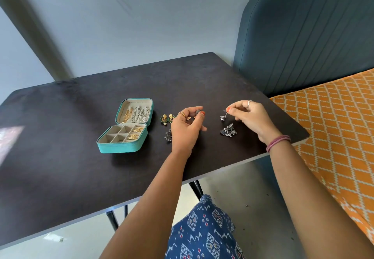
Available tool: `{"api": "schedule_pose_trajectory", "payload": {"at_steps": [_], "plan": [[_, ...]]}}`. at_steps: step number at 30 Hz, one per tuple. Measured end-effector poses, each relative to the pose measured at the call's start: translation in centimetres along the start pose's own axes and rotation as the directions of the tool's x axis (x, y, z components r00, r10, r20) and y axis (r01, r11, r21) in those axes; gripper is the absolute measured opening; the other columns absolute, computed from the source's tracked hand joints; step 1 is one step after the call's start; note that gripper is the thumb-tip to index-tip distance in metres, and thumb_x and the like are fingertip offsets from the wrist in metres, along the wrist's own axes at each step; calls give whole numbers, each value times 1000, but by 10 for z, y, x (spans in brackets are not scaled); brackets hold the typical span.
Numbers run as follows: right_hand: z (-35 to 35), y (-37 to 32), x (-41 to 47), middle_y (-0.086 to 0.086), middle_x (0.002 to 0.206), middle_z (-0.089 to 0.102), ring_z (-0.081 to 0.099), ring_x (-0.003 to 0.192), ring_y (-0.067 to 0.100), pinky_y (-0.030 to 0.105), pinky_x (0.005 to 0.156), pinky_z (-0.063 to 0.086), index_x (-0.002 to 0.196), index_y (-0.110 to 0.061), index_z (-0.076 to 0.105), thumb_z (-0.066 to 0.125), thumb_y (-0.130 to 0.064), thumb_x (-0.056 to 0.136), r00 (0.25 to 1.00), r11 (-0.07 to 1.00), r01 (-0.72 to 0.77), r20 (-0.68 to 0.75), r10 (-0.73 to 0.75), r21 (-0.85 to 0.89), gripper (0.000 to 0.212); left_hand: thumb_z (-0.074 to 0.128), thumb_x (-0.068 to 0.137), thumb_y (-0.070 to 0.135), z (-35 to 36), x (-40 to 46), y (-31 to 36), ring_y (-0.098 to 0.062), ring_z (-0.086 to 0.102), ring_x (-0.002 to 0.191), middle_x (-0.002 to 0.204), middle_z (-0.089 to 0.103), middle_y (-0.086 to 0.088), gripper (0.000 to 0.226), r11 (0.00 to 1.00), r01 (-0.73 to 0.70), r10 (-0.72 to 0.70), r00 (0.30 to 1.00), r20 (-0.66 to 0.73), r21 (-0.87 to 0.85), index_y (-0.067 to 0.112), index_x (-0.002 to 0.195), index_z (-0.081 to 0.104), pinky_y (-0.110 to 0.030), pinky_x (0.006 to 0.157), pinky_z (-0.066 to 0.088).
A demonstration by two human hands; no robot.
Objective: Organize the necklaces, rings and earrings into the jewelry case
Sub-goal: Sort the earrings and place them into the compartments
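Note:
A teal jewelry case (119, 147) lies open on the black table (70, 167). Gold and silver necklaces (136, 114) hang in its lid, and gold rings (136, 133) fill its right-hand slots. My left hand (185, 131) pinches a small dark earring piece (198, 112) between thumb and fingers. My right hand (251, 117) pinches the post of a silver earring (223, 117), which dangles above the table. A dark beaded silver earring (228, 131) lies below it. Gold-and-green earrings (166, 118) lie beside the case. Another dark earring (168, 135) shows partly under my left hand.
A blue padded headboard (303, 40) and an orange patterned bed cover (340, 137) stand to the right of the table. The table's near edge runs diagonally past my forearms. My blue patterned clothing (204, 236) is below.

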State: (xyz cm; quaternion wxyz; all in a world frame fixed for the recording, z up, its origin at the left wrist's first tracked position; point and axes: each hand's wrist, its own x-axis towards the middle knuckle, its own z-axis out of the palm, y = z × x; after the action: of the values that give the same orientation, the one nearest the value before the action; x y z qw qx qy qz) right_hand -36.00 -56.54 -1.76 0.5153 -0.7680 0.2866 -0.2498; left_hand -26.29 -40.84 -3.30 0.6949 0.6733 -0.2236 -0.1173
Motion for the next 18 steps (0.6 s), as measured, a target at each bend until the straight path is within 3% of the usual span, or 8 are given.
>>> {"api": "schedule_pose_trajectory", "payload": {"at_steps": [5, 9, 14, 18], "plan": [[-4, 2, 0, -2, 83, 70, 61, 72, 11, 24, 69, 48, 86, -20, 72, 70, -35, 85, 998, 984, -64, -22, 61, -166, 15, 64, 91, 14, 0, 0, 0, -8, 62, 52, 85, 66, -4, 10, 1000, 3, -3, 1000, -5, 1, 23, 95, 67, -29, 61, 47], [-9, -3, -3, -1, 80, 70, 59, 86, 13, 33, 85, 48, 77, -15, 72, 73, -47, 79, 978, 933, -179, 45, 203, -313, 33, 64, 91, 14, 0, -1, 0, -7, 62, 51, 85, 66, -4, 11, 1000, -2, 2, 1000, -6, 4, 25, 93, 67, -31, 62, 48], [-11, -17, -9, 0, 75, 70, 58, 72, 11, 24, 64, 44, 77, -14, 76, 80, -25, 76, 956, 920, -201, 138, 259, -337, 12, 65, 90, 15, 0, -1, -1, -7, 62, 51, 86, 67, -5, 12, 1000, -4, 4, 1000, -16, 11, 27, 91, 67, -35, 66, 49], [-11, -22, -11, -1, 72, 68, 55, 68, 10, 20, 60, 42, 74, -15, 74, 78, -16, 77, 956, 935, -197, 152, 250, -293, 4, 65, 90, 16, 1, 0, -2, -7, 62, 51, 86, 67, -3, 12, 1000, -1, 2, 1000, -20, 17, 28, 90, 67, -36, 66, 48]]}}
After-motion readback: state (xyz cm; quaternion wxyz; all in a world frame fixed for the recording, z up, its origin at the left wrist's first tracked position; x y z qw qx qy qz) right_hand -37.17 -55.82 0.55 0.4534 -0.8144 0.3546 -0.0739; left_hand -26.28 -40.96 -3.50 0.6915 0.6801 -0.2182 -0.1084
